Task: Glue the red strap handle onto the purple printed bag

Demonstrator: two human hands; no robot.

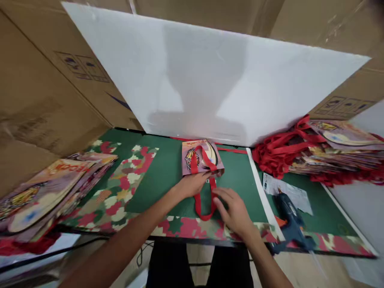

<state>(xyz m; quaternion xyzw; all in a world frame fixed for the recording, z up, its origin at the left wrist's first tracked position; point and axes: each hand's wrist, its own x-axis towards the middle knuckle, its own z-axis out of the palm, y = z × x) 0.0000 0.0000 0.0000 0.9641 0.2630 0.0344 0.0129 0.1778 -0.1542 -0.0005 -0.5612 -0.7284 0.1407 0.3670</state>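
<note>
A small flat gift bag (201, 157) with a butterfly print and red ribbon handles (205, 202) lies in the middle of the green table mat (163, 176). My left hand (192, 184) presses on the bag's near edge. My right hand (234, 211) sits just right of the long red handle loop, fingertips touching it; whether it grips the ribbon is unclear.
A stack of flat printed bags (51, 188) lies at the left, another pile with red handles (318, 152) at the right. A blue glue gun (289, 222) rests on the right mat edge beside a paper slip (288, 192). A white board (210, 80) and cardboard boxes (39, 84) stand behind.
</note>
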